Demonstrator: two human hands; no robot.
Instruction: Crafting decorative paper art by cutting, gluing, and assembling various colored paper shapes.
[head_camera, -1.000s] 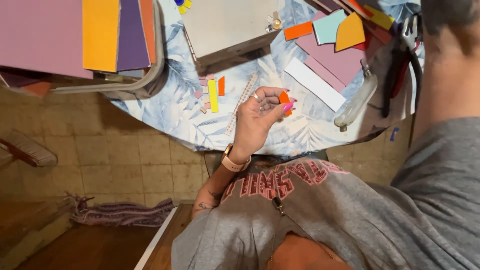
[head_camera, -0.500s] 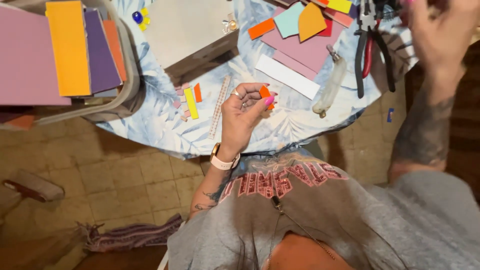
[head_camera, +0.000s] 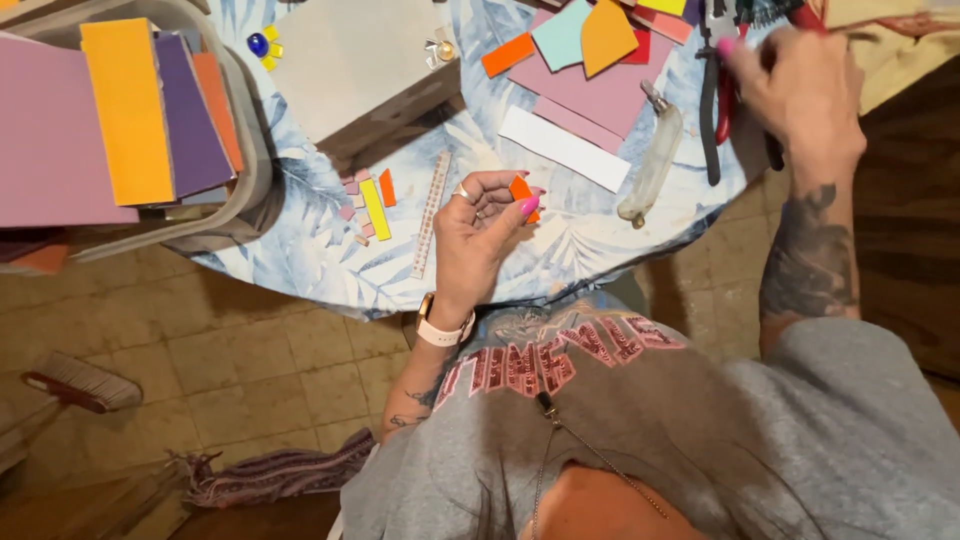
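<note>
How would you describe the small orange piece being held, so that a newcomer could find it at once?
Start at the round table with the blue leaf-patterned cloth, then find the left hand raised over its near edge. Pinched in its fingertips is the small orange piece, the only coloured bit lifted off the cloth; the other pieces lie flat.

A basket (head_camera: 250, 150) of purple, orange and yellow sheets (head_camera: 130, 110) sits left on the leaf-print tablecloth (head_camera: 320, 260), a grey box (head_camera: 350, 65) beside it, a brush (head_camera: 75, 382) on the floor.
</note>
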